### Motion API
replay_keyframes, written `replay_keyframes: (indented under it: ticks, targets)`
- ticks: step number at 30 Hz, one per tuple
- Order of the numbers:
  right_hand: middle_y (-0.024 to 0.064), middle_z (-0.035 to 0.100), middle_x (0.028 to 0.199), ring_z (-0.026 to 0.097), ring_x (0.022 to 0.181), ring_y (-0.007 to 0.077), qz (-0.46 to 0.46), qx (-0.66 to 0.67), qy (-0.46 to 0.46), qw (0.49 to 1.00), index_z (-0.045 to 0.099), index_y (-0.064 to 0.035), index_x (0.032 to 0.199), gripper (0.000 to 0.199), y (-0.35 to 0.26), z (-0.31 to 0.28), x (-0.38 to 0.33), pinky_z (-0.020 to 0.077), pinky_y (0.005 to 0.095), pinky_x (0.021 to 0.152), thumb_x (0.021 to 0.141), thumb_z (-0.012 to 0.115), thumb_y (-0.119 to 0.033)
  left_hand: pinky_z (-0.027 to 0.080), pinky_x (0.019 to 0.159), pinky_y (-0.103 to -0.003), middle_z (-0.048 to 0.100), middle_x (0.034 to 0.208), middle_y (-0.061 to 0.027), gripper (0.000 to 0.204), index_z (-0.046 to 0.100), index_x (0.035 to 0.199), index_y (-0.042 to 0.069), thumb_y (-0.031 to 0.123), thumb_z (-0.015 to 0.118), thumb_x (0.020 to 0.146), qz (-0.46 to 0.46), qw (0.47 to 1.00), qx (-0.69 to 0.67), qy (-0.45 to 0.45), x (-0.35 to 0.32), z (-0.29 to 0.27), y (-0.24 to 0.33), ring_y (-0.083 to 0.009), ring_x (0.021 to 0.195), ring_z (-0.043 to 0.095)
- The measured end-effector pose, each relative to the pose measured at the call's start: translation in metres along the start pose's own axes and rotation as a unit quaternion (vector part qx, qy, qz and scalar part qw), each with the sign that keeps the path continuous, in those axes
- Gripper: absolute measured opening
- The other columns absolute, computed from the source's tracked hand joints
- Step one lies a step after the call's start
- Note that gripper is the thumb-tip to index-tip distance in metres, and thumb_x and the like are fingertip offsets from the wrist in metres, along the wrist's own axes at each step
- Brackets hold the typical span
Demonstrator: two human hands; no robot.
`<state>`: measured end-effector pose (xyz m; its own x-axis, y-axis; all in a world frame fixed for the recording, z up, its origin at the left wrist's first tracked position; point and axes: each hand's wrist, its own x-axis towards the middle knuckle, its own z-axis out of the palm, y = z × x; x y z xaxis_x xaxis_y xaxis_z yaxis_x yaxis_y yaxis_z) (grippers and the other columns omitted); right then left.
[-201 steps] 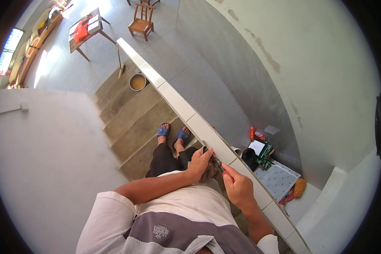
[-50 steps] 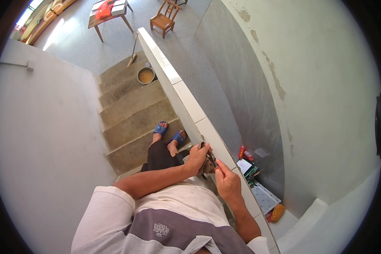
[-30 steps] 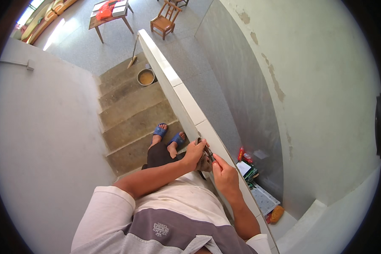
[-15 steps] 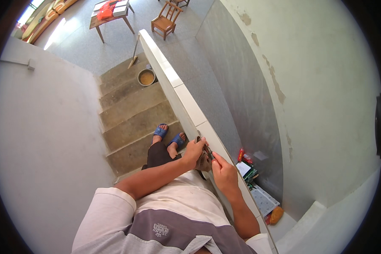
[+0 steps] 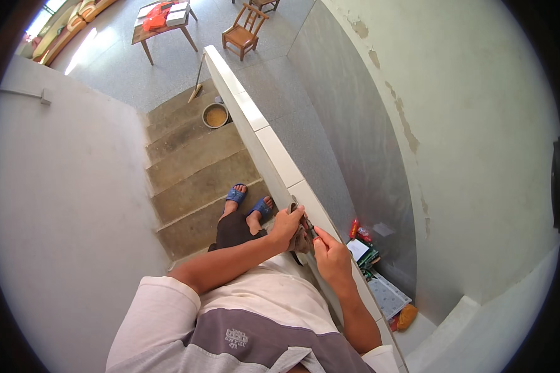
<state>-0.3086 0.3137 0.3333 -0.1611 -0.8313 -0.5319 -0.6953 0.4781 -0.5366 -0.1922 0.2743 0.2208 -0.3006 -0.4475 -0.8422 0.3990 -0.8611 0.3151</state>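
Observation:
At the white-tiled top of the low stair wall, my left hand is closed on a crumpled grey-brown, cloth-like item; its exact kind is unclear. My right hand pinches a slim dark tool, thumb and forefinger along it. The tool's front end lies against the grey-brown item beside my left fingertips, and its tip is hidden. Both hands are close together, a little in front of my body.
Concrete steps descend ahead, with a round basin of yellowish-brown contents and a broom-like tool lower down. Beyond are a wooden table and a chair. Right of the wall, papers and packages lie below.
Both hands have shifted very slightly toward me, keeping hold of the item and the tool. The view has tilted a little; nothing else visibly differs.

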Motion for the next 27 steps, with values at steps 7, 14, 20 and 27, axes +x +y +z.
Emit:
replay_keyframes:
  ticks: [7, 14, 20, 27]
  targets:
    - [0.0228, 0.066, 0.096, 0.066, 0.088, 0.0379, 0.003, -0.010, -0.005, 1.000, 0.065, -0.0075, 0.118, 0.035, 0.001, 0.001, 0.006, 0.0515, 0.0404, 0.078, 0.091, 0.051, -0.025, 0.052, 0.046, -0.030, 0.058, 0.073, -0.0061, 0.027, 0.059, 0.087, 0.003, 0.029, 0.057, 0.094, 0.007, 0.997, 0.030, 0.073, -0.013, 0.011, 0.017, -0.0185, 0.056, 0.060]
    - [0.0239, 0.066, 0.097, 0.066, 0.089, 0.0370, -0.006, 0.000, 0.003, 1.000, 0.065, -0.0060, 0.117, 0.034, 0.006, 0.009, 0.013, 0.0514, 0.0392, 0.078, 0.090, 0.052, -0.023, 0.054, 0.052, -0.032, 0.057, 0.070, -0.0061, 0.029, 0.058, 0.088, 0.004, 0.031, 0.056, 0.095, -0.002, 0.999, 0.028, 0.044, 0.009, -0.003, 0.006, -0.0193, 0.059, 0.061]
    - [0.0083, 0.067, 0.081, 0.058, 0.059, 0.0130, -0.024, 0.194, 0.106, 0.975, 0.061, 0.0005, 0.123, 0.034, 0.041, -0.013, -0.005, 0.0488, 0.0259, 0.060, 0.093, 0.051, -0.013, 0.055, 0.062, -0.037, 0.058, 0.072, -0.0077, 0.029, 0.056, 0.085, 0.005, 0.031, 0.053, 0.096, 0.034, 0.986, -0.162, 0.032, 0.012, -0.032, 0.023, -0.0193, 0.061, 0.060]
    - [0.0037, 0.057, 0.073, 0.036, 0.045, 0.0027, 0.084, 0.425, 0.151, 0.889, 0.053, -0.0004, 0.131, 0.038, 0.049, -0.029, -0.044, 0.0298, 0.0180, 0.038, 0.095, 0.046, -0.011, 0.047, 0.090, -0.040, 0.060, 0.115, -0.0158, 0.038, 0.060, 0.118, 0.004, 0.026, 0.064, 0.088, 0.485, 0.830, 0.272, 0.043, 0.067, -0.029, 0.022, -0.0316, 0.105, 0.059]
